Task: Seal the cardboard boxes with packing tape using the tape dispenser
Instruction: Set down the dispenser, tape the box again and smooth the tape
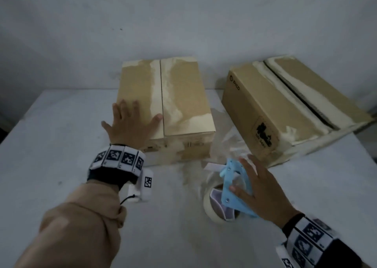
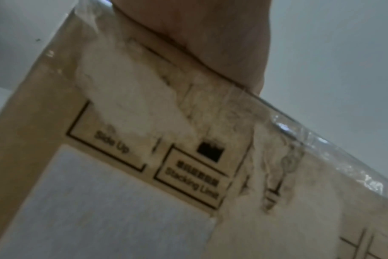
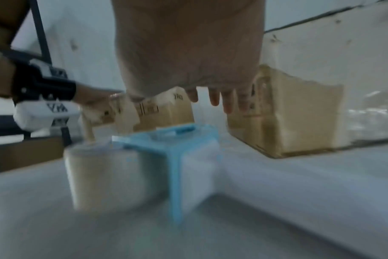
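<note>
Two cardboard boxes stand on a white table (image 1: 61, 125). On the near box (image 1: 183, 96), whose top flaps are closed with a bare seam down the middle, my left hand (image 1: 130, 121) lies flat with fingers spread on the left flap. The same box fills the left wrist view (image 2: 144, 157), its printed side torn. The second box (image 1: 285, 108) sits to the right, its flaps slightly apart. A light blue tape dispenser (image 1: 234, 188) with a roll of tape (image 1: 212, 204) lies in front. Above it my right hand (image 1: 259, 186) hovers, fingers straight; the right wrist view shows the dispenser (image 3: 166, 157) below the palm.
Crumpled clear plastic film (image 1: 230, 133) lies between the two boxes. A grey wall (image 1: 183, 23) rises behind the table. The table's left edge (image 1: 18, 123) drops off to a dark floor.
</note>
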A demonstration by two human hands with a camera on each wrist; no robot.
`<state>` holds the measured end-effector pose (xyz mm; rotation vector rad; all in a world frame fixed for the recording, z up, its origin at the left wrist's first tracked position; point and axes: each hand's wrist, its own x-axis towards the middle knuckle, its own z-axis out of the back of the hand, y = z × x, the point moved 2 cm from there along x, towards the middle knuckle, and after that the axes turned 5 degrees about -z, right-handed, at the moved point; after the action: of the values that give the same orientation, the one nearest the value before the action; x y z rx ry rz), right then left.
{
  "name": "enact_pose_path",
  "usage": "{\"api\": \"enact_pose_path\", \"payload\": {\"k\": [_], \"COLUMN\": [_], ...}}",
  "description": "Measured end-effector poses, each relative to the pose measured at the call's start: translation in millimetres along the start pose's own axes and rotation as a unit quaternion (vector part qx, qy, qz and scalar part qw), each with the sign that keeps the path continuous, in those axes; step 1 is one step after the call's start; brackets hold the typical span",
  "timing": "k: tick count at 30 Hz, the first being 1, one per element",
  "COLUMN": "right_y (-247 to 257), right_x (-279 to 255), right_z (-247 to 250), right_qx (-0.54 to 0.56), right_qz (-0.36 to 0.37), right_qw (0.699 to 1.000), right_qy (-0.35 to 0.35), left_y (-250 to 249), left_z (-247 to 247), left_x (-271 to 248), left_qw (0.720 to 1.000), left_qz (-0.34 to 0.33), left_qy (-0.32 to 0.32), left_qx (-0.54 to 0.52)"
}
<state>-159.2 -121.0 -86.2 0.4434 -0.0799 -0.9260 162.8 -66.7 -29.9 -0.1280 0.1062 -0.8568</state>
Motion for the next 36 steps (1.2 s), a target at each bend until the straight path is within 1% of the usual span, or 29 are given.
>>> {"api": "enact_pose_path", "payload": {"k": [2, 4, 10, 12, 14, 16, 19, 21, 23, 24, 25, 27, 28, 29, 31, 33, 35, 36], "right_y": [-18, -32, -45, -45, -41, -34, -28, -25, -23, -19, -14, -3, 1, 6, 21, 38, 54, 58], "right_x": [-15, -25, -30, -29, -30, -29, -29, -30, -31, -31, -30, -26, -21, -14, -3, 5, 13, 15], "right_z": [-7, -17, -32, -29, -20, -8, 14, 33, 54, 64, 73, 89, 95, 101, 114, 124, 131, 131], "right_qx": [-0.036, -0.037, 0.048, 0.046, 0.020, 0.019, 0.031, 0.081, 0.166, 0.220, 0.288, 0.433, 0.469, 0.475, 0.463, 0.465, 0.458, 0.462], "right_qz": [-0.035, -0.051, -0.028, -0.015, 0.013, 0.023, -0.001, 0.008, 0.020, 0.022, 0.021, 0.025, 0.033, 0.046, 0.065, 0.095, 0.116, 0.103], "right_qw": [0.999, 0.997, 0.995, 0.997, 0.999, 1.000, 0.999, 0.997, 0.986, 0.975, 0.957, 0.901, 0.882, 0.879, 0.884, 0.879, 0.881, 0.881], "right_qy": [0.020, 0.037, 0.083, 0.066, 0.026, 0.005, 0.025, 0.020, -0.001, -0.013, -0.014, 0.008, 0.016, 0.018, 0.031, 0.042, 0.026, 0.013], "left_y": [1, 1, 0, 0, 0, 1, 1, 0, 0, 0, 0, 1, 1, 1, 0, 0, 2, 0], "left_z": [-2, -3, -4, -4, -4, -3, -3, -2, -2, -1, -1, -1, 0, 1, 3, 5, 7, 4], "left_x": [0, 1, 2, 2, 1, 2, 2, 2, 2, 1, 1, -2, -2, -2, -3, -2, -6, -11], "left_qw": [1.000, 1.000, 0.999, 0.999, 0.999, 0.999, 0.999, 0.999, 0.999, 0.999, 0.999, 0.999, 1.000, 1.000, 1.000, 1.000, 1.000, 0.999], "left_qz": [0.007, 0.011, 0.013, 0.014, 0.012, 0.008, 0.008, 0.010, 0.013, 0.013, 0.010, 0.004, 0.002, 0.002, 0.007, 0.005, -0.007, -0.014], "left_qy": [-0.007, -0.010, -0.031, -0.036, -0.042, -0.045, -0.047, -0.044, -0.035, -0.032, -0.035, -0.035, -0.028, -0.016, 0.010, 0.020, 0.023, 0.031], "left_qx": [0.001, -0.001, 0.002, 0.007, 0.012, 0.013, 0.014, 0.015, 0.014, 0.013, 0.013, 0.014, 0.014, 0.012, 0.011, 0.010, 0.015, 0.021]}}
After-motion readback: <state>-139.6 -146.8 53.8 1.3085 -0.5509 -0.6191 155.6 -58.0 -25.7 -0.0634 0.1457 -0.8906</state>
